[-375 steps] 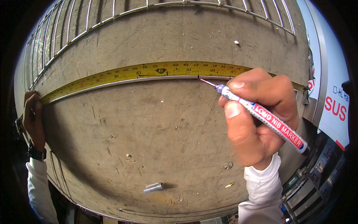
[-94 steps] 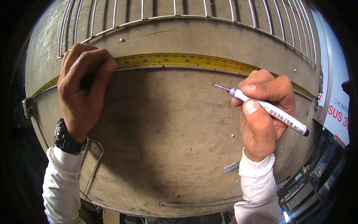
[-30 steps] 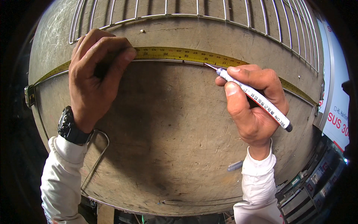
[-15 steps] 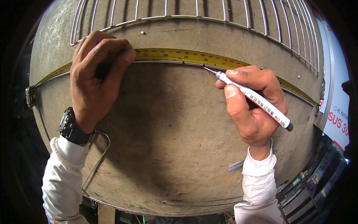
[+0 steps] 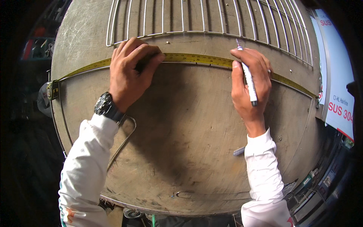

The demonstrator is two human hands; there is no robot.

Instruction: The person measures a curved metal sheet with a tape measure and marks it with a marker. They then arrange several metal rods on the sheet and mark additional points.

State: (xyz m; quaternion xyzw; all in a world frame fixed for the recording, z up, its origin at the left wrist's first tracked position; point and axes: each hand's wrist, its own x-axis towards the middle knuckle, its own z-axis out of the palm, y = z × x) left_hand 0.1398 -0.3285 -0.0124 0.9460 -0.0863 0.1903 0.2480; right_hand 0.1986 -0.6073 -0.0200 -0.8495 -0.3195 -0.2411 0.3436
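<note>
A yellow tape measure blade (image 5: pixel 193 58) stretches across the table along a thin metal rod (image 5: pixel 183 62), which bears small dark marks near the middle. The tape's case (image 5: pixel 52 90) sits at the table's left edge. My left hand (image 5: pixel 132 73) is closed in a pinch on the tape and rod, left of the marks; its fingertips partly hide the contact. In my right hand (image 5: pixel 254 81) is a white marker pen (image 5: pixel 248 77), uncapped, its fine tip pointing away from me beyond the tape. That hand rests over the tape's right part.
A wire rack (image 5: pixel 183 17) of parallel metal bars lies along the far side. A dark pen cap (image 5: pixel 239 151) lies by my right sleeve. Bent wire (image 5: pixel 126 138) is near my left wrist, and another wire loop (image 5: pixel 181 195) lies near the front edge. Printed sheeting (image 5: pixel 338 102) hangs at right.
The marker tip has left the rod and swung upward, away from me, toward the rack. My left hand keeps its hold on the tape. The whole view has shifted.
</note>
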